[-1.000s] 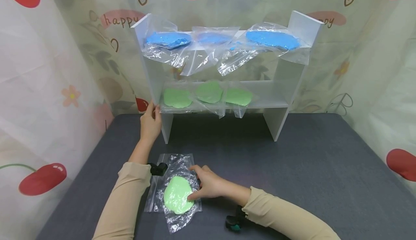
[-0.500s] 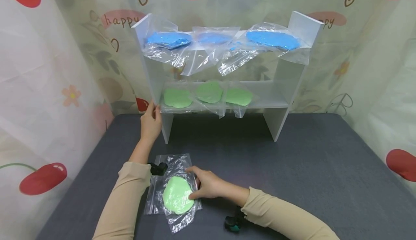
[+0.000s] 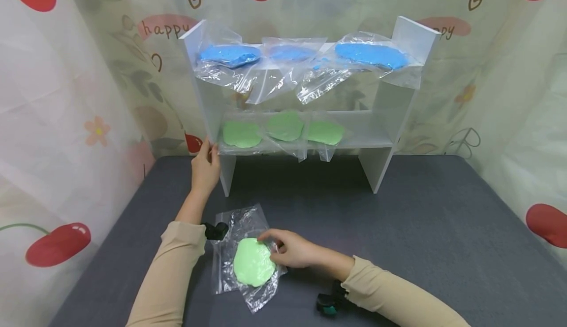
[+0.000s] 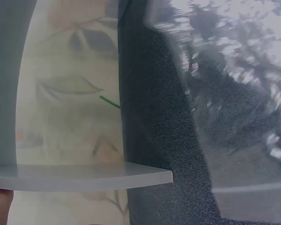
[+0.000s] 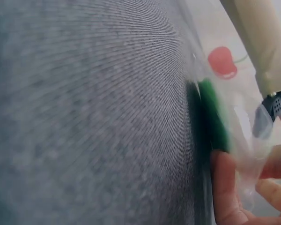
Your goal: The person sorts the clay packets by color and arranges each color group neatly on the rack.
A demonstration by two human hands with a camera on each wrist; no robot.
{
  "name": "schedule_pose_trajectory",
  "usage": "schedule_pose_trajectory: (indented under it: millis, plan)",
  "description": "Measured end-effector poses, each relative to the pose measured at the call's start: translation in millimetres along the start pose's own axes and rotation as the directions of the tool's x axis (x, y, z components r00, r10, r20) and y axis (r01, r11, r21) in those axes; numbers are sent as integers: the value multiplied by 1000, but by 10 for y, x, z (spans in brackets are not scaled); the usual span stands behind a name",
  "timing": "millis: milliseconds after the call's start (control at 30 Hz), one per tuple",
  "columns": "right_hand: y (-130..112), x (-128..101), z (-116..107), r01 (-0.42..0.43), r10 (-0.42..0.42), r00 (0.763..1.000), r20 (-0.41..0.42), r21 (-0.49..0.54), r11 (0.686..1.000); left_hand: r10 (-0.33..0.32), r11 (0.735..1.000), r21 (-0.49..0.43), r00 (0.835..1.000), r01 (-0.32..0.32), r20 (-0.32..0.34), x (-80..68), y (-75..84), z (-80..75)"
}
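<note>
My left hand (image 3: 205, 169) grips the left side panel of a white two-tier shelf (image 3: 383, 147) near its middle board. In the left wrist view a fingertip (image 4: 1, 206) sits against a white panel edge (image 4: 84, 180). On the dark table lies a clear zip bag (image 3: 228, 268) with a flat, light green slab (image 3: 254, 263) inside. My right hand (image 3: 297, 249) pinches the right edge of this bag, forefinger stretched over the slab's top edge. The right wrist view shows clear plastic (image 5: 243, 136) between thumb and fingers, beside the slab's green edge (image 5: 214, 115).
Several bagged slabs fill the shelf: blue ones (image 3: 371, 54) on top, green ones (image 3: 285, 126) on the middle board, bags hanging over the front edges. Patterned curtains (image 3: 509, 71) stand behind and at both sides of the dark table (image 3: 443, 228).
The bag with the light green slab has shifted a little to the right and turned slightly, along with my right hand. My left hand stays at the shelf.
</note>
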State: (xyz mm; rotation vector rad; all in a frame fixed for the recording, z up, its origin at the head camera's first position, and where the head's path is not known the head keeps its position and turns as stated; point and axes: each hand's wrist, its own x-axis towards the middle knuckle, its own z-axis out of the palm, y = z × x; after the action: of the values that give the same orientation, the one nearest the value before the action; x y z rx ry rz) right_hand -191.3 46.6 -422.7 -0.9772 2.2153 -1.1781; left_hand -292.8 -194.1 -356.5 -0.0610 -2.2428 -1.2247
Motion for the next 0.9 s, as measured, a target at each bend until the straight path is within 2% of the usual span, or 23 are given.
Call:
schedule_pose_trajectory:
  millis: [167,367,700,800,900]
  plan:
    - [29,-55,-59,-65,65,998,1,96,993,7,1000,18,1000,-7,0,0,-11,7]
    - [83,-85,-100,-41,39,999,18,156,987,-10,1000,24,1000,10,11,0,-24,6]
    - [96,-159,-93,-20,40,995,-89,216,976,-8,1000,20,1000,8,9,-6,-21,8]
    - [104,-173,-104,30,-9,993,-119,182,983,-13,1000,16,1000,13,15,-4,-19,7]
    - [116,-186,-119,86,-69,986,-152,106,991,-18,1000,12,1000,18,16,-3,-16,6]
